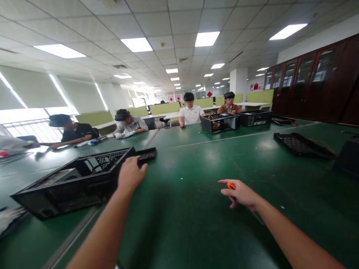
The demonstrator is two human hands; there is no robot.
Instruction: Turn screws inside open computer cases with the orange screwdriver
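Note:
A black open computer case (75, 186) lies on the green table at the left, its inside partly showing. My left hand (131, 172) is on the case's right end, with the fingers bent over its edge and the thumb pointing right. Just beyond that hand sits a small black panel (147, 155), partly hidden by the case. Over the middle right of the table, my right hand (241, 193) holds an orange-handled tool (231, 185) in curled fingers, index finger pointing left. Only the handle's end shows; the tool's kind is hidden.
The green table (190, 209) spans the front. A black case cover (300, 144) lies right; two more computer cases, one an open case (220, 122), stand at the far side. A pale glove (11, 218) lies at left. Several people sit around the table.

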